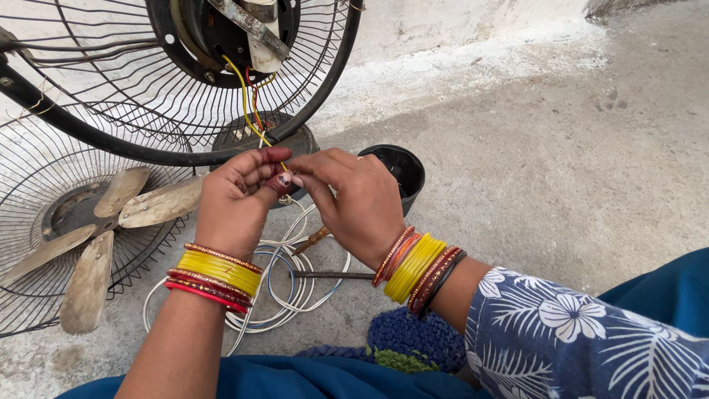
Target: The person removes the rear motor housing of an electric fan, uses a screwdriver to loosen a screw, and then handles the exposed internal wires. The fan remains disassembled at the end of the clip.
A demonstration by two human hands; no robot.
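The yellow wire (247, 103) is pinched between the fingertips of both hands, just where the left hand (235, 203) and the right hand (353, 203) meet. From the fingers the wire runs up and slightly to the left, to the motor (244, 29) at the back of the fan guard (148, 111); its long axis is therefore almost upright in the view, tilted a little. A red wire (255, 100) is seen close beside it. Both hands are closed on the wire end, thumbs pressed against forefingers; neither hand is clearly nearer, as they touch each other at the tips.

Below the fingers, a coil of white cable (295, 284) lies on the concrete floor (561, 162), with a tool with wooden handle (314, 240) on it. Just behind the right hand, a black cup-shaped cover (399, 166) stands. Well to the left of the fingers, the fan blades (92, 236) rest in a second guard. No packages, labels or signs can be seen.
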